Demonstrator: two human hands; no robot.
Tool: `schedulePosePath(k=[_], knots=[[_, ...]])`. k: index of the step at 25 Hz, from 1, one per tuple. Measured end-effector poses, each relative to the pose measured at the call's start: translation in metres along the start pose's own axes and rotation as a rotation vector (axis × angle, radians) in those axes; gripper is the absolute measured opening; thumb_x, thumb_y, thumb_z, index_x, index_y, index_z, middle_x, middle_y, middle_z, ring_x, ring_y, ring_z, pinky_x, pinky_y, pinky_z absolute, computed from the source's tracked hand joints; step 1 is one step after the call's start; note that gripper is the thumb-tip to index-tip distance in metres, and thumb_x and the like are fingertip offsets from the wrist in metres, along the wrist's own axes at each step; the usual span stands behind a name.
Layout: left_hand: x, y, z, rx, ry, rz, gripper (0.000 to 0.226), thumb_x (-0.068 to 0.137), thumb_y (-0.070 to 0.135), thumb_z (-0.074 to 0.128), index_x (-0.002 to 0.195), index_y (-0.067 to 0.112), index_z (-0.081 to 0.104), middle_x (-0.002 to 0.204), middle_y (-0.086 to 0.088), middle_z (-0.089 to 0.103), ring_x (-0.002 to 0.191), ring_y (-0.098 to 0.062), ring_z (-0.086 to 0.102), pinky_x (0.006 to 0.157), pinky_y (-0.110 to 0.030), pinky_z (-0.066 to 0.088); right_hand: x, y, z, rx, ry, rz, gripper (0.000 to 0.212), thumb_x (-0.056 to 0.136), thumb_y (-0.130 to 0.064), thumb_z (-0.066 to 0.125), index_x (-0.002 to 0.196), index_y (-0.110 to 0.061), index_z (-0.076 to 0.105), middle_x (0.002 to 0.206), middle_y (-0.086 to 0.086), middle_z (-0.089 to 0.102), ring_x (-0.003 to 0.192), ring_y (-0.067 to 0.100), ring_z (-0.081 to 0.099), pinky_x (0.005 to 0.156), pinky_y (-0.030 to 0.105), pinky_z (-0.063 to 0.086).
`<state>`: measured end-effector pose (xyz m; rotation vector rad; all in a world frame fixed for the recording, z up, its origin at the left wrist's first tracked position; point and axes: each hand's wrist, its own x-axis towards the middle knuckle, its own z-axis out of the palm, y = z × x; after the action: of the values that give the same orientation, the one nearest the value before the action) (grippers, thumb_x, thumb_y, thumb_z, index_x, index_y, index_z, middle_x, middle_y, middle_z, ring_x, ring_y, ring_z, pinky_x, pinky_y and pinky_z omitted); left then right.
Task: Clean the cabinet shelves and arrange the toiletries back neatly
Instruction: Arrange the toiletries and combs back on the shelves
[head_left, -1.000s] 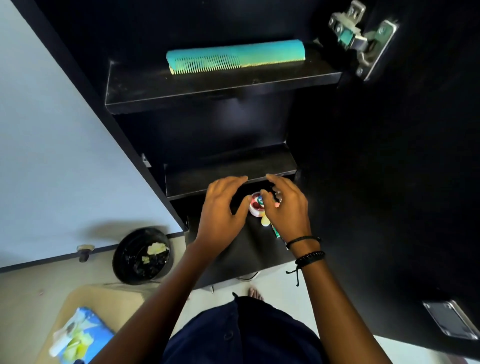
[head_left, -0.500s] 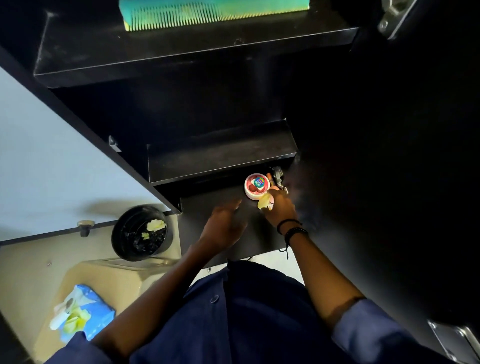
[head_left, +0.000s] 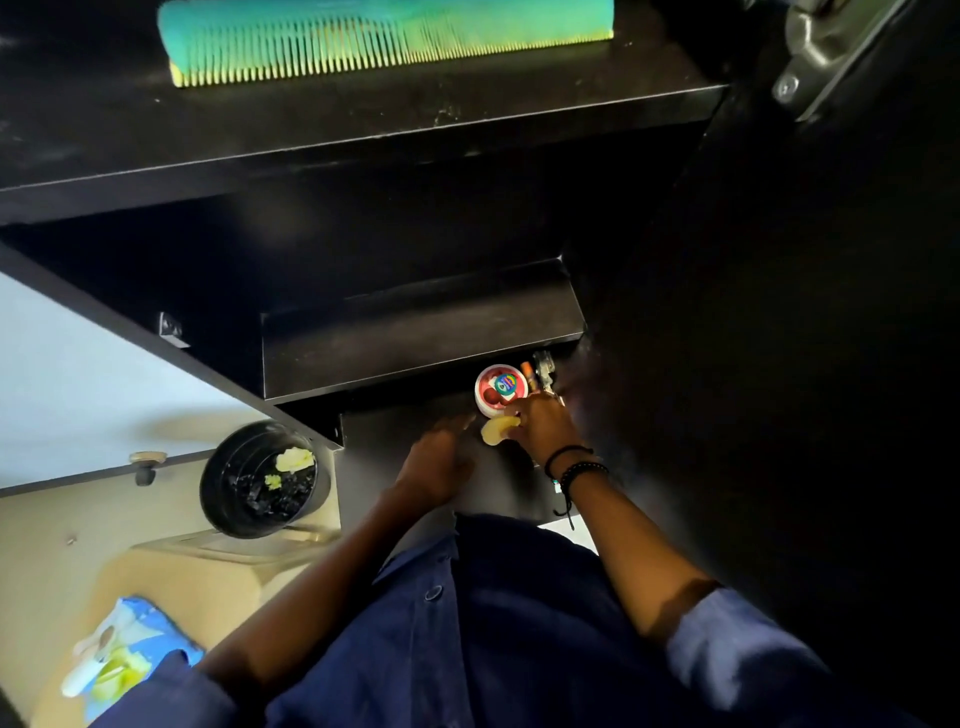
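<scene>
A small round jar (head_left: 497, 389) with a red and white lid stands on the lowest shelf (head_left: 395, 441) of the black cabinet. My right hand (head_left: 543, 428) is beside the jar and grips a crumpled yellowish wipe (head_left: 496, 430), with some small items hidden behind its fingers. To the left, my left hand (head_left: 439, 462) rests flat on the same shelf with its fingers stretched out. On the top shelf (head_left: 363, 114) lies a teal comb (head_left: 384, 39). The middle shelf (head_left: 421, 327) holds nothing.
A black waste bin (head_left: 260, 483) with yellow scraps stands on the floor at the left. A blue wipes packet (head_left: 124, 654) lies on a beige stool at the lower left. The open cabinet door (head_left: 810, 312) with its metal hinge (head_left: 826, 57) fills the right side.
Both hands have dropped from the middle shelf's edge to the lowest shelf. The jar left my hands and now stands on that shelf; my left hand flattened beside it. The camera moved closer.
</scene>
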<state>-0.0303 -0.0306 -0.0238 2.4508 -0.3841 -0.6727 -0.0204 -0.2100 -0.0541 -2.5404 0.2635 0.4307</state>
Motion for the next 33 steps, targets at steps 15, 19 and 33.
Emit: schedulePosePath(k=[15,19,33], knots=[[0.006,-0.003,0.005,0.021,0.080,-0.113,0.043,0.087,0.043,0.060,0.123,0.019,0.061,0.112,-0.011,0.068,0.099,-0.030,0.064,0.081,-0.035,0.050,-0.020,-0.003,-0.021,-0.203,0.165,0.030,0.060,0.089,-0.013,0.058,0.144,-0.022,0.037,0.142,0.011,0.041,0.102,0.038,0.061,0.083,0.043,0.051],[-0.002,-0.009,0.003,-0.003,0.101,-0.127,0.040,0.086,0.044,0.061,0.115,0.016,0.065,0.106,-0.011,0.070,0.095,-0.032,0.064,0.080,-0.036,0.052,-0.015,-0.001,-0.008,-0.258,0.135,0.137,0.052,0.092,-0.008,0.049,0.142,-0.020,0.040,0.130,0.016,0.053,0.101,0.039,0.062,0.083,0.043,0.051],[-0.083,-0.004,-0.054,-0.263,0.458,0.063,0.033,0.081,0.035,0.070,0.110,0.019,0.065,0.099,0.002,0.068,0.083,-0.015,0.063,0.073,-0.033,0.056,-0.079,-0.059,-0.029,0.398,0.447,-0.055,0.029,0.076,-0.018,0.069,0.105,-0.022,0.068,0.104,0.001,0.071,0.089,0.019,0.067,0.081,0.038,0.057]])
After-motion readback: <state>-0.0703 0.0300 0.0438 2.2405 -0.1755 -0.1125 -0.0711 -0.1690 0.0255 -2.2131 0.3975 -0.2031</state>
